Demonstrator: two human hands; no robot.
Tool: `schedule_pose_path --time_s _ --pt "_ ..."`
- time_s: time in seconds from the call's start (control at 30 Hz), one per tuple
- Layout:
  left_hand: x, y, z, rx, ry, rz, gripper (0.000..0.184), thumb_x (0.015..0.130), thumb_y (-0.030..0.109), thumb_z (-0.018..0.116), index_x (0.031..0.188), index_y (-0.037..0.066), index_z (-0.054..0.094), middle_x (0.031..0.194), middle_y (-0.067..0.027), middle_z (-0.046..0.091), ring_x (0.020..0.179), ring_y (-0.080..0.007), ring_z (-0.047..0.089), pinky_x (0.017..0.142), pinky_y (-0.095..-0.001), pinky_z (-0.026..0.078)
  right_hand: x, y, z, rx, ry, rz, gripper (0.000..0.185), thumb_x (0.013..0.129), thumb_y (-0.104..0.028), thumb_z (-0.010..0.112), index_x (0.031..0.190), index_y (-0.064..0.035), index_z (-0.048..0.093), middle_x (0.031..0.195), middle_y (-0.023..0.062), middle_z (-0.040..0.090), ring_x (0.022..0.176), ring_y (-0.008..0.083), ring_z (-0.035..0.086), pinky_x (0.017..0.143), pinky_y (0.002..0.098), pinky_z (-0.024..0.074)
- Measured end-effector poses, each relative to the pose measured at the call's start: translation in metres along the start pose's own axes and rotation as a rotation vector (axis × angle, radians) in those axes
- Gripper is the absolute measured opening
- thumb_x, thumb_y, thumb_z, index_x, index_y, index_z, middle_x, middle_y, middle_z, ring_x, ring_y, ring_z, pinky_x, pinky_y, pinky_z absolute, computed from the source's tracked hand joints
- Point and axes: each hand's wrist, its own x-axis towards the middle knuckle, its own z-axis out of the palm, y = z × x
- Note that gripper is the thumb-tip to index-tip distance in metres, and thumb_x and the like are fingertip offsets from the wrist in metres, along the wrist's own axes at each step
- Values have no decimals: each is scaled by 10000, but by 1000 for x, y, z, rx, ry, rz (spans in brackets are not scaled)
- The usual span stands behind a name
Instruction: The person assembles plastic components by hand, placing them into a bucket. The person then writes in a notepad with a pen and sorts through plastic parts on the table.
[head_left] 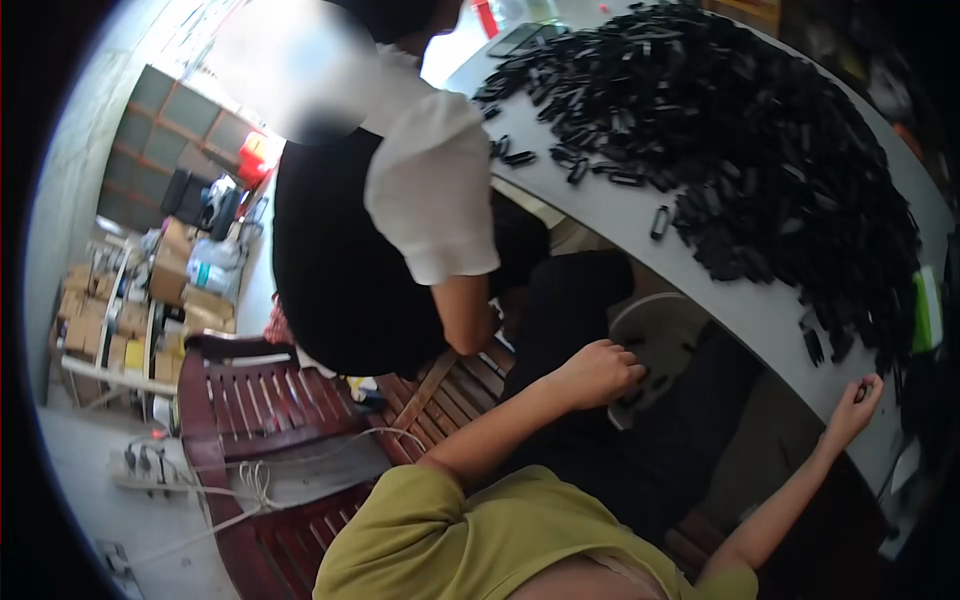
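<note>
Small black plastic pieces [720,130] lie in a large heap on the white table [610,210]. At the table's near right edge, my right hand [852,408] pinches a small dark piece [862,391] between thumb and fingers, just below the heap. My left hand [597,374] is curled closed over my lap, beside a whitish bucket [650,312] with some dark pieces in it. Whatever those curled fingers hold, if anything, is hidden.
A person in a white top [430,190] sits close on the left. Wooden chairs [255,400] stand at the lower left, with cables and a power strip [150,468] nearby. Cardboard boxes [175,262] fill the far left. A green packet [927,310] is at the table's right.
</note>
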Motion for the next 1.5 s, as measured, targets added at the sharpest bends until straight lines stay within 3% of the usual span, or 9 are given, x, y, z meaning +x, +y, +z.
schedule_pose_path --time_s 0.17,0.4,0.53,0.63,0.7,0.77,1.0,1.3,1.5 --pt "-20 -16 20 53 -22 -66 107 761 171 589 815 79 581 754 -50 582 758 -227 598 697 -347 462 -4 -59 14 -614 -188 53 338 871 -492 520 982 -174 520 679 100 585 630 315 567 532 423 387" --pt "-11 -9 34 -42 -20 -27 106 735 177 590 780 81 579 715 -52 569 738 -234 593 680 -349 454 -4 -36 15 -743 -206 39 308 888 -458 491 956 -167 568 773 78 659 733 309 628 549 404 430" --pt "5 6 25 -289 -16 19 225 790 217 591 935 46 588 795 -98 602 782 -288 601 697 -391 472 -13 15 3 -49 -87 -26 306 915 -223 565 1094 23 546 889 84 604 745 125 539 667 257 450" --pt "16 21 18 -916 27 -7 447 955 344 409 1287 45 417 860 -141 614 741 -254 620 673 -358 497 -48 -52 -7 78 -547 144 211 904 -124 530 1054 24 532 891 4 488 789 83 448 688 211 388" --pt "22 29 10 -1382 -161 -100 520 990 389 289 1390 58 270 875 -107 583 695 -163 584 680 -300 484 -68 -146 2 -23 -947 -7 112 758 -59 583 852 -2 558 651 37 505 568 99 470 529 248 400" --pt "24 35 9 -1442 -330 -142 525 989 408 277 1376 54 295 891 -99 580 686 -155 576 645 -296 486 -91 -172 19 67 -1219 -61 101 676 -62 624 732 -9 559 560 115 549 493 183 577 480 282 428" --pt "7 23 27 -1502 -316 -93 377 973 330 417 1042 -10 564 745 -32 561 619 -84 513 537 -214 425 -105 -214 35 63 -1457 -385 186 640 -200 676 656 -44 577 575 77 593 528 243 605 494 333 448" --pt "9 7 13 -1549 -99 -96 240 927 201 532 1088 25 567 784 5 545 671 -58 528 611 -207 458 -113 -195 42 343 -963 -167 74 773 -38 535 828 -2 502 783 104 497 603 200 492 564 298 407" --pt "15 10 -16 -1588 203 -186 251 928 178 513 1144 58 467 956 -38 541 849 -106 540 745 -251 455 -116 -213 43 715 -928 442 155 924 -163 430 945 -32 511 656 -6 434 560 43 366 494 196 274"
